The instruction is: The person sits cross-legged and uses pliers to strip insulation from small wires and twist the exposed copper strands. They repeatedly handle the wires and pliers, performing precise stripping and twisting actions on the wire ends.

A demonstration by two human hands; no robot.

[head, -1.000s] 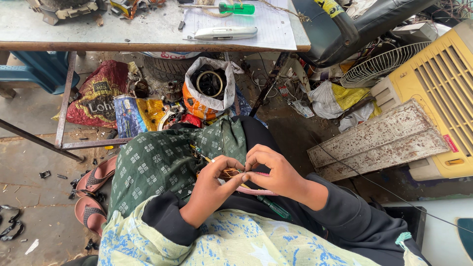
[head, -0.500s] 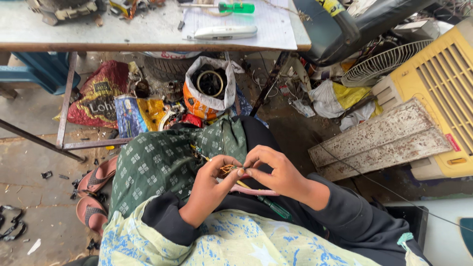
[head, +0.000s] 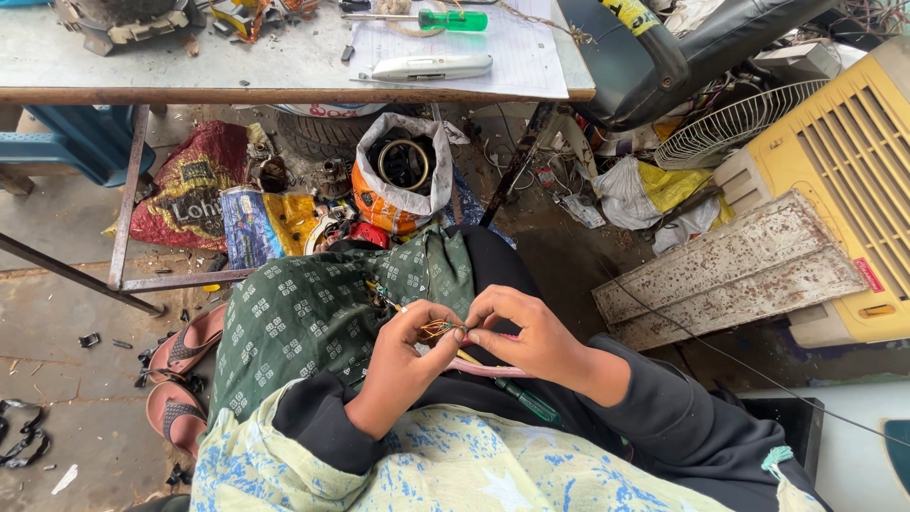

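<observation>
I sit with a green patterned cloth [head: 313, 313] over my knees. My left hand [head: 403, 365] and my right hand [head: 526, 332] meet above my lap, fingertips pinched on a small bundle of thin copper-coloured wires [head: 441, 329]. A green-handled screwdriver [head: 517, 398] with a yellow shaft lies across my lap under the right hand, beside a pink cable [head: 493, 370]. Both forearms wear dark sleeves.
A metal-framed table [head: 237, 81] stands ahead with paper, a white utility knife [head: 431, 66] and a green screwdriver [head: 455, 19]. Under it are an open sack of wire coils [head: 403, 171] and coloured bags. A yellow cooler [head: 844, 180], fan grille and rusty panel stand right. Pink sandals [head: 185, 346] lie left.
My fingers have shifted slightly on the wire bundle, the right hand's fingertips now closer to the left thumb. Everything else stays where it was.
</observation>
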